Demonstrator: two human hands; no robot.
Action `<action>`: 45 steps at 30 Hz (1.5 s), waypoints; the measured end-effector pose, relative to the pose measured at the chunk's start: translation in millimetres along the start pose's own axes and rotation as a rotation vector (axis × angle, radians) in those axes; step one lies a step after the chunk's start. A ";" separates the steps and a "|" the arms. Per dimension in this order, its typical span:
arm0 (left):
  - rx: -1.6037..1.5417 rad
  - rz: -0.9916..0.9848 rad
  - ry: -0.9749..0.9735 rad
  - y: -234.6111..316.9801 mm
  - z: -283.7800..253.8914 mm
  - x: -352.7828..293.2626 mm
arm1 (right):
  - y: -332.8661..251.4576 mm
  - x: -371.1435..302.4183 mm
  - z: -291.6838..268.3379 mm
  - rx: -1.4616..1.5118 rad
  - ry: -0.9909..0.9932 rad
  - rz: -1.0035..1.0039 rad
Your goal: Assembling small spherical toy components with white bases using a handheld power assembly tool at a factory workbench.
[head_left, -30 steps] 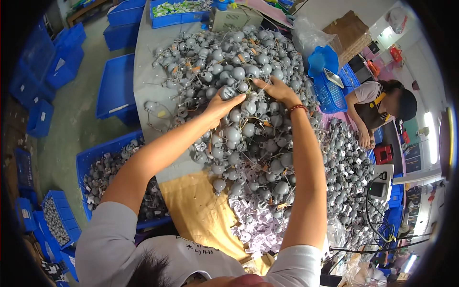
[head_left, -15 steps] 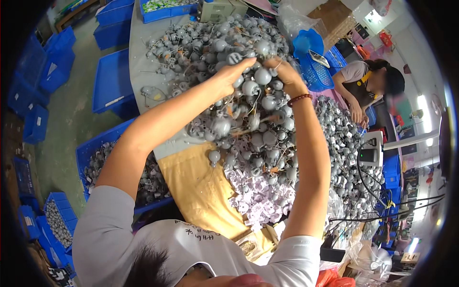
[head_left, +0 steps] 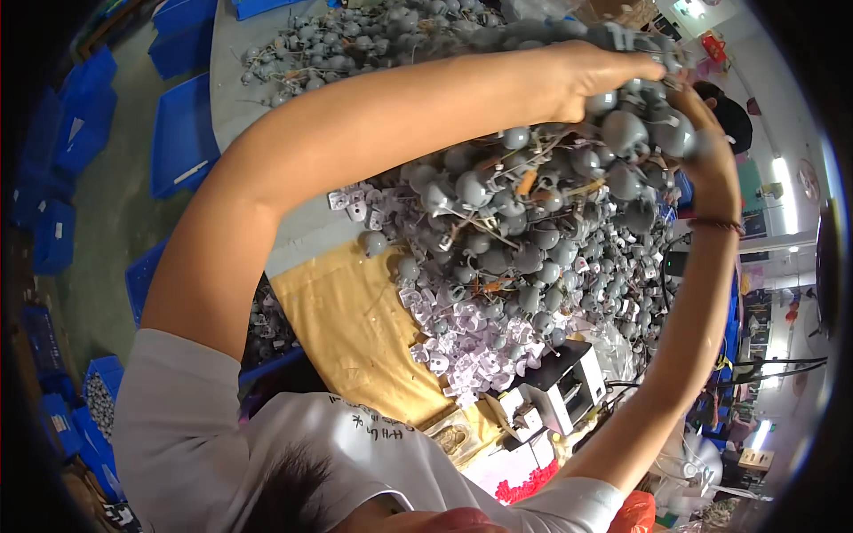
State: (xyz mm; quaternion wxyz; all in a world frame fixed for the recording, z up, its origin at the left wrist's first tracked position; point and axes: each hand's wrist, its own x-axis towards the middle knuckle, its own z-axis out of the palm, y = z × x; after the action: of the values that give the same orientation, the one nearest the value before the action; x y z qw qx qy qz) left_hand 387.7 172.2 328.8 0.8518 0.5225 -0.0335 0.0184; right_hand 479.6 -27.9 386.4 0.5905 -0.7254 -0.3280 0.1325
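Observation:
A big clump of grey ball-shaped plastic parts (head_left: 622, 133), with collars and thin wire-like strands, is gathered between my two hands at the upper right. My left hand (head_left: 591, 78) reaches across from the left and lies over the clump's top, its thumb showing and its other fingers mostly hidden. My right hand (head_left: 708, 164) curves round the clump's right side, its fingers partly hidden and blurred. More such grey balls (head_left: 498, 258) hang and lie below the hands, above a heap of pale lilac plastic pieces (head_left: 471, 342).
Grey balls also spread over the table's far side (head_left: 355, 44). A yellow-brown sheet (head_left: 346, 329) covers the near edge, beside a white device with a black top (head_left: 569, 391) and small red pieces (head_left: 529, 482). Blue crates (head_left: 182, 133) stand at left; a co-worker's dark cap (head_left: 730, 117) shows at right.
Both hands have moved right with the clump between them. The lilac heap is more exposed, and the white device and red pieces now show. My right arm no longer covers them.

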 end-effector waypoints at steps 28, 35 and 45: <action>1.437 0.381 -0.320 -47.1 -86.4 70.7 | 123.6 -215.8 106.6 -1.217 0.207 -0.049; 1.506 -0.032 -0.186 -23.2 -88.1 6.0 | 103.9 -233.6 83.6 -1.114 0.218 -0.036; 1.527 0.584 0.196 -89.6 -224.3 -207.2 | 128.4 -336.7 135.8 -1.106 0.252 -0.169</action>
State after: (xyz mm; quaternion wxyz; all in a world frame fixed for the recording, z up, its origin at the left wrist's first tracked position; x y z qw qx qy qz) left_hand 195.5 332.3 132.0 0.2218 0.9242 -0.0718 0.3025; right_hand 189.5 -147.5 163.2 0.1663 -0.9079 -0.3323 -0.1940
